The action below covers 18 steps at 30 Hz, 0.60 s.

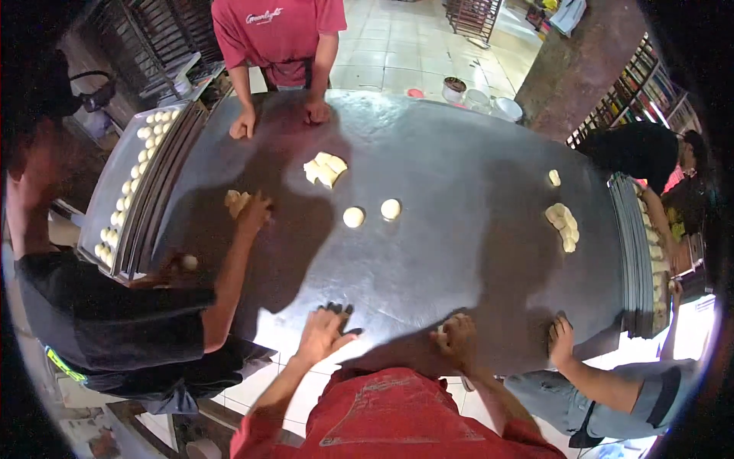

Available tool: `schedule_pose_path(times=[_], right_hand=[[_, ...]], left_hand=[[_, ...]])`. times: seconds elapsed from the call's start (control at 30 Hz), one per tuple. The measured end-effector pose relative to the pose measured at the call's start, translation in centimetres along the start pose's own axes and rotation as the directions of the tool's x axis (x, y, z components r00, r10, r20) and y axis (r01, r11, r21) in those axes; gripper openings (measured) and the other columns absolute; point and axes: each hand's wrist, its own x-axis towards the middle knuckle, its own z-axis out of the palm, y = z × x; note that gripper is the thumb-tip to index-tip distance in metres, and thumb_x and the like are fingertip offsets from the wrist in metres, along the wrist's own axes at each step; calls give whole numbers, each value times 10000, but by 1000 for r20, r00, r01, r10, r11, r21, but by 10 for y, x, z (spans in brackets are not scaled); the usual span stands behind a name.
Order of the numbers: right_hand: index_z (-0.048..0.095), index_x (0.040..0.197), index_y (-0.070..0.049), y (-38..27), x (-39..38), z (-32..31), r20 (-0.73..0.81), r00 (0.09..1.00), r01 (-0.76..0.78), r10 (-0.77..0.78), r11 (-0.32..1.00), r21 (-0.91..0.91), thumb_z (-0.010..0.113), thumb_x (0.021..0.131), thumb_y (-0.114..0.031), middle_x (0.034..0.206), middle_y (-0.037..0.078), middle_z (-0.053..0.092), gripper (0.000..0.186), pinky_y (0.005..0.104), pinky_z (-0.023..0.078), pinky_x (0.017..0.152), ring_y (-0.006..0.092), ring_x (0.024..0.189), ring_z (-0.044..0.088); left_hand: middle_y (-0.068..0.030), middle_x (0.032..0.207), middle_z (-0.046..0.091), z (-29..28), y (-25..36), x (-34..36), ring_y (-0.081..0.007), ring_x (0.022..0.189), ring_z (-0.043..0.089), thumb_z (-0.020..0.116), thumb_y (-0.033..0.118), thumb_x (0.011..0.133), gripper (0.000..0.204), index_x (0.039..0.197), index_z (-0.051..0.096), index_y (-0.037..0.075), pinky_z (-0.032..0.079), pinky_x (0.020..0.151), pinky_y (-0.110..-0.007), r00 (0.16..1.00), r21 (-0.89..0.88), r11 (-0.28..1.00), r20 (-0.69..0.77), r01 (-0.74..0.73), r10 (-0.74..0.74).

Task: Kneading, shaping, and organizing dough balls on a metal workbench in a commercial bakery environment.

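Observation:
Near the front edge of the metal table (405, 283), my left hand (325, 335) rests with its fingers spread and nothing under its palm that I can see. My right hand (456, 335) is cupped on the surface, fingers curled over something small and pale that is mostly hidden. Two round dough balls (371, 211) sit ahead of my hands. Farther off lies a torn clump of dough (325, 168); toward the right are a long lump of dough (563, 228) and a small piece (554, 177).
Co-workers stand at the far side (271, 38), left (107, 298) and right (604, 382), several with hands on the table. Stacked trays with dough balls line the left (160, 191) and right (634, 260) ends. Containers (478, 99) stand beyond the far edge.

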Motion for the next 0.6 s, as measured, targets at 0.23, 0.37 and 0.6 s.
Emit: schedule_pose_path(times=[0.23,0.37,0.6], right_hand=[[527,764,-94,-3,60,75,-296,955,-103,-5,932,-348,701,749,-154,879,98,543,185,412,382,735,292,781,481],[559,753,-103,-35,-14,45,-51,983,162,-175,966,-202,714,775,-171,806,77,534,171,401,424,712,275,777,505],[537,719,-99,6,80,44,-317,947,-134,53,962,-240,753,732,-176,757,71,517,229,393,404,660,274,700,472]], left_hand=[[-92,900,548,54,41,95,-271,837,498,657,405,898,348,912,604,61,394,812,-422,919,-65,996,-386,65,-85],[-110,918,583,76,6,-16,-286,821,527,650,344,899,312,864,599,38,422,802,-422,973,-40,996,-219,-85,74],[-145,890,548,23,20,91,-305,859,504,619,163,910,149,938,583,21,420,773,-419,935,-27,997,-346,74,-79]])
